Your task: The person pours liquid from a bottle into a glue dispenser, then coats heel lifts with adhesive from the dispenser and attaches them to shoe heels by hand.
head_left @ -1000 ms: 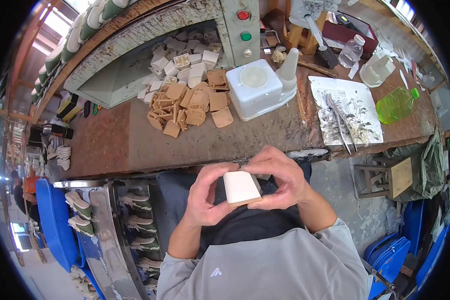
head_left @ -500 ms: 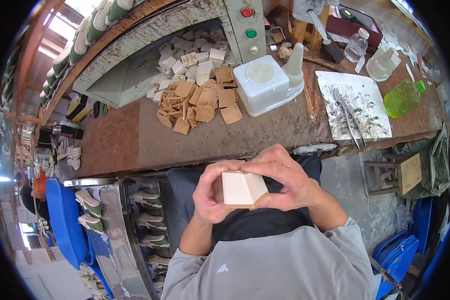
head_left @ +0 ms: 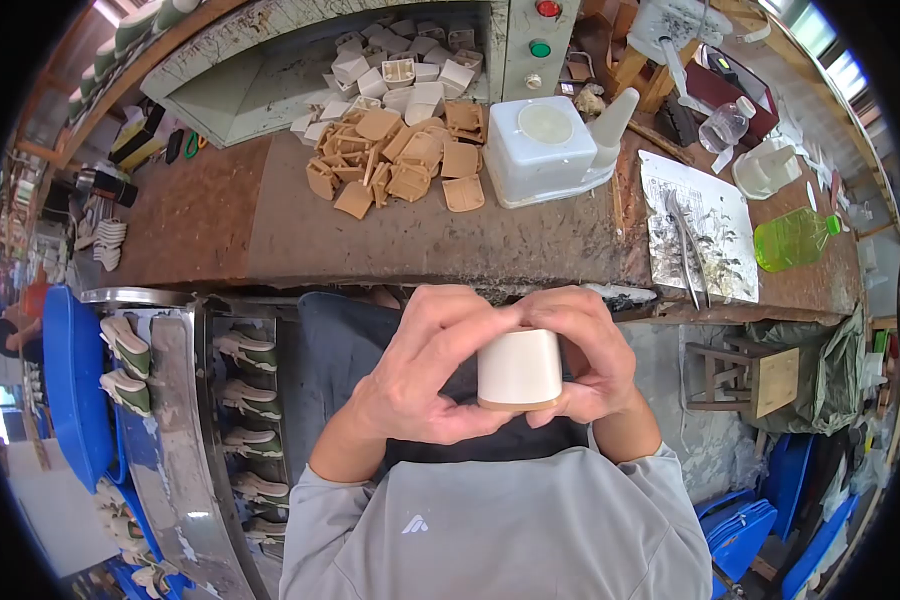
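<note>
Above my lap, both hands close round a cream shoe heel (head_left: 519, 368) with a thin tan layer along its lower edge. My left hand (head_left: 430, 365) grips it from the left, fingers over the top and thumb at the bottom. From the right, my right hand (head_left: 592, 355) holds it the same way, its thumb against the tan edge. The heel's rounded face is turned toward me; its far side is hidden. Ahead on the bench (head_left: 370, 250) lie a pile of tan heel pieces (head_left: 410, 180) and a heap of cream heels (head_left: 425, 100).
A white bottle (head_left: 540, 150) stands beyond my hands. Tweezers (head_left: 685, 245) lie on a stained sheet (head_left: 660, 200), near a green bottle (head_left: 795, 240). Shoes (head_left: 250, 400) fill a rack at left. A wooden stool (head_left: 775, 380) stands at right.
The heel has been turned in my hands, from an angled flat side to its rounded face. My view has shifted, and both hands still hold the heel.
</note>
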The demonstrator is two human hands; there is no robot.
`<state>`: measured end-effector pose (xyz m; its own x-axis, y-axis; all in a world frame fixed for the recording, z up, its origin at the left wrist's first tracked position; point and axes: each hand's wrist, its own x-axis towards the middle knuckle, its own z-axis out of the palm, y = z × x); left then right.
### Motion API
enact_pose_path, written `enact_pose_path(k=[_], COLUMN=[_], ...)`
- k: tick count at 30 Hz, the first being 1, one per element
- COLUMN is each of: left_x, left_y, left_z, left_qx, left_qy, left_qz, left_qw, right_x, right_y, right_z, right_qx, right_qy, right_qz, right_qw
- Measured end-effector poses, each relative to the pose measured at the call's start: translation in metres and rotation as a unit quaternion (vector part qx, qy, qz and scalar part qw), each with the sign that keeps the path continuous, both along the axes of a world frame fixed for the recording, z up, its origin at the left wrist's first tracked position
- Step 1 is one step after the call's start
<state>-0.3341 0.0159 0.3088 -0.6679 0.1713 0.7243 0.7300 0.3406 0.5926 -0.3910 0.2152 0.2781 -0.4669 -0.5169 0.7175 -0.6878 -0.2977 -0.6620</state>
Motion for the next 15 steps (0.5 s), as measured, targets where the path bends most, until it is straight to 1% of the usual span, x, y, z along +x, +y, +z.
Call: enact_pose_path(k=[1,6,9,12,13,14,15], left_x=[-0.001,0.0,0.001,0.0,-0.001,0.002,0.0], left_y=[0.001,-0.003,-0.002,0.002,0.004,0.004,0.001], left_z=[0.001,-0.003,-0.006,-0.009,-0.008,-0.007,-0.006], left_qx=[0.018,0.028,0.046,0.042,0.036,0.057,0.036], left_qy=[-0.005,0.02,0.011,0.003,0.0,-0.02,-0.001], left_qz=[-0.002,-0.028,-0.036,-0.017,-0.009,-0.002,-0.011], left_qw=[1.0,0.999,0.998,0.999,0.999,0.998,0.999], right_x=[0.001,0.008,0.012,0.011,0.009,0.009,0.01], right_y=[-0.001,-0.014,-0.02,-0.02,-0.022,-0.025,-0.026], right_z=[-0.004,-0.017,-0.019,-0.031,-0.03,-0.029,-0.029], right_qx=[-0.012,-0.089,-0.125,-0.136,-0.161,-0.185,-0.21], right_qy=[-0.018,-0.086,-0.077,-0.146,-0.165,-0.184,-0.205], right_qz=[0.003,0.025,0.031,0.039,0.079,0.118,0.154], right_qw=[1.0,0.992,0.989,0.979,0.97,0.958,0.944])
